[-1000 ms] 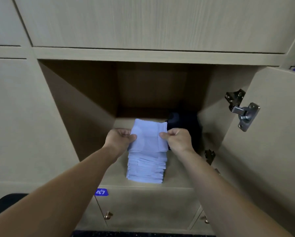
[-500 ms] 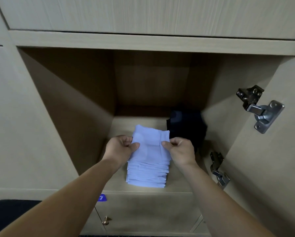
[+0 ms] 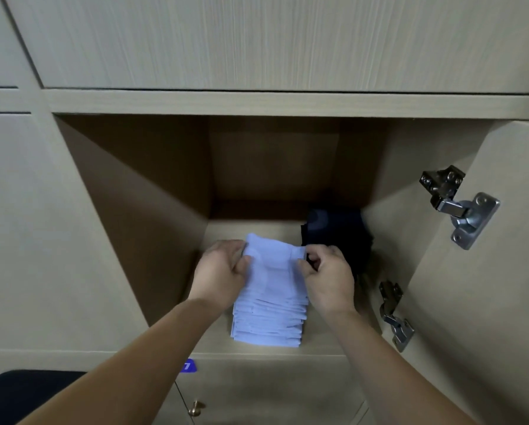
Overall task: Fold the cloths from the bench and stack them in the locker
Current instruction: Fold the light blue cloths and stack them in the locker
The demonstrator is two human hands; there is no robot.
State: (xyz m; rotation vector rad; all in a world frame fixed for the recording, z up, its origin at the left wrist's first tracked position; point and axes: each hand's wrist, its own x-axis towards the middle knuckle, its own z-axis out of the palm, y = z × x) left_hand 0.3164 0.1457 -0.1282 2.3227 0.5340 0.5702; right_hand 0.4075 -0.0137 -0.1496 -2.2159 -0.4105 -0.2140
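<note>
A stack of folded pale blue cloths (image 3: 267,323) stands on the floor of the open locker (image 3: 220,234). On top of it lies one more folded pale blue cloth (image 3: 274,265). My left hand (image 3: 223,271) holds that cloth's left edge, thumb on top and fingers curled under. My right hand (image 3: 329,277) pinches its right edge between thumb and fingers. Both arms reach into the locker from below.
A dark folded pile (image 3: 336,237) sits at the locker's back right, just beyond my right hand. The locker door (image 3: 487,302) stands open on the right with two metal hinges (image 3: 459,207). Below are closed drawers with a brass knob (image 3: 195,407). A black seat (image 3: 24,394) shows bottom left.
Both hands have lowered the top cloth onto the stack and moved a little deeper into the locker. My view has come closer to the locker.
</note>
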